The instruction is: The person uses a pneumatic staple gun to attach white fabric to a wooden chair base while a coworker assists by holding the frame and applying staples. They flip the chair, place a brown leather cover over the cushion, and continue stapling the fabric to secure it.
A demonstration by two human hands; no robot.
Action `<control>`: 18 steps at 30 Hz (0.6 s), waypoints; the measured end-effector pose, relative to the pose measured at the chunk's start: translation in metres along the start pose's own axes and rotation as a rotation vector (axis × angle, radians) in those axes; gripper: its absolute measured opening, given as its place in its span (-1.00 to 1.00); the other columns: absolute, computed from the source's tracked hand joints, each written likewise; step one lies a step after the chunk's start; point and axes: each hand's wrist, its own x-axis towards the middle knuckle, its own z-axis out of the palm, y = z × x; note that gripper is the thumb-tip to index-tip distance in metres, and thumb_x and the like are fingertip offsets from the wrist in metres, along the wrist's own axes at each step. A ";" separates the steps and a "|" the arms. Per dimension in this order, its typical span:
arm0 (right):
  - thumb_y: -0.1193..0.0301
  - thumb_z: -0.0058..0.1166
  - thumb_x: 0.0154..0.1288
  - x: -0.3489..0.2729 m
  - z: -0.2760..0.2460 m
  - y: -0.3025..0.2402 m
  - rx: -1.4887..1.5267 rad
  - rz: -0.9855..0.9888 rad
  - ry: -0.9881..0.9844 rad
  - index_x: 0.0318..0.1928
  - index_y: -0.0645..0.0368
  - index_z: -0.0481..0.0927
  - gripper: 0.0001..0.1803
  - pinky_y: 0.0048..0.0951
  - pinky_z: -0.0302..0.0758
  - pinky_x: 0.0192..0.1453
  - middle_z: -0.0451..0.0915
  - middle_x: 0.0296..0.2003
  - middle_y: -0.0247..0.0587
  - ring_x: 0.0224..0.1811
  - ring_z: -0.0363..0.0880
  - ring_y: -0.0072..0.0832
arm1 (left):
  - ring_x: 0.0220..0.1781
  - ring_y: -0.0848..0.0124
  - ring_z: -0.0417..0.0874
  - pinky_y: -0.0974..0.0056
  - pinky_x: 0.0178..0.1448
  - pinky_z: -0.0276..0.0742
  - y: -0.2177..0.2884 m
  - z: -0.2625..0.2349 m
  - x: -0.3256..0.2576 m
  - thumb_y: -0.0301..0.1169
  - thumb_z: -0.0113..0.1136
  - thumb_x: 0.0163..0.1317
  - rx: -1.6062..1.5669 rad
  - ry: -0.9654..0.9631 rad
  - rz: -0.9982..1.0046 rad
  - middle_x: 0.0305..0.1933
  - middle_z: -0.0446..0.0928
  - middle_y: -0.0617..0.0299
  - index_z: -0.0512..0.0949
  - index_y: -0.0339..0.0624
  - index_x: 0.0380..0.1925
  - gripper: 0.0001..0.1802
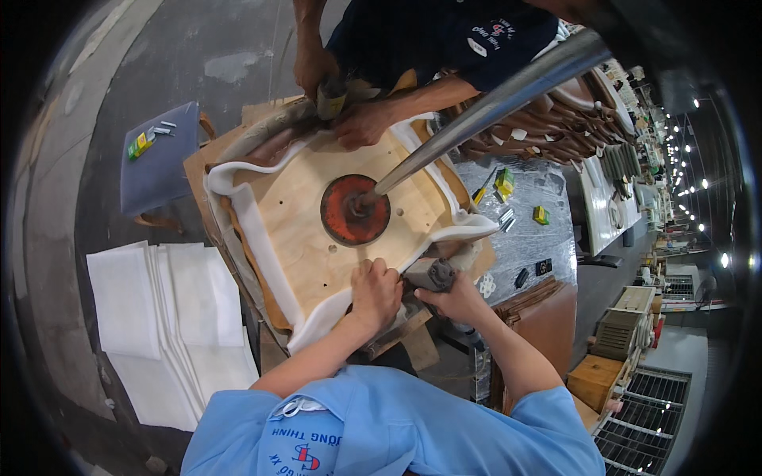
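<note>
A pale plywood board (305,230) lies under a round red press disc (341,210) on a steel rod (468,127). White padding (252,230) and a brown cover (242,246) turn up around the board's edges. My left hand (377,293) is closed at the near edge, its curled fingers pressing the padding over the wood. Just right of it, my right hand (460,300) grips a dark grey staple gun (431,274), its nose near that edge. The underside of my left fingers is hidden.
Opposite, a co-worker's hand (361,125) presses the far edge, their other hand holding a tool (331,98). White sheets (171,317) are stacked at left beside a blue-grey stool (163,170). Small yellow-green boxes (504,184) lie on the wrapped table (532,238). Brown covers (540,131) are piled behind.
</note>
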 end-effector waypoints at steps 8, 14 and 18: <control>0.29 0.58 0.41 -0.016 0.002 0.007 0.194 0.065 -0.014 0.29 0.20 0.73 -0.48 -0.44 0.53 -0.44 0.71 -0.39 -0.39 -0.53 0.57 -0.64 | 0.10 0.07 0.51 -0.08 0.17 0.32 -0.009 -0.008 -0.008 -0.17 0.48 0.35 -0.009 0.078 0.040 -0.07 0.54 0.11 0.77 -0.05 -0.28 -0.78; 0.30 0.56 0.42 -0.012 0.008 0.004 0.215 0.036 -0.067 0.31 0.21 0.71 -0.46 -0.44 0.53 -0.44 0.71 -0.39 -0.38 -0.54 0.55 -0.64 | 0.10 0.06 0.51 -0.08 0.17 0.32 -0.010 0.000 -0.006 -0.24 0.43 0.35 -0.021 0.111 0.020 -0.06 0.52 0.10 0.75 -0.05 -0.30 -0.85; 0.28 0.55 0.41 -0.006 0.012 -0.009 0.138 0.027 -0.060 0.31 0.22 0.72 -0.45 -0.42 0.55 -0.44 0.74 -0.37 -0.34 -0.55 0.57 -0.61 | 0.12 0.05 0.50 -0.08 0.18 0.33 -0.010 -0.002 -0.005 -0.25 0.43 0.34 -0.025 0.061 -0.018 -0.05 0.53 0.09 0.75 -0.07 -0.30 -0.84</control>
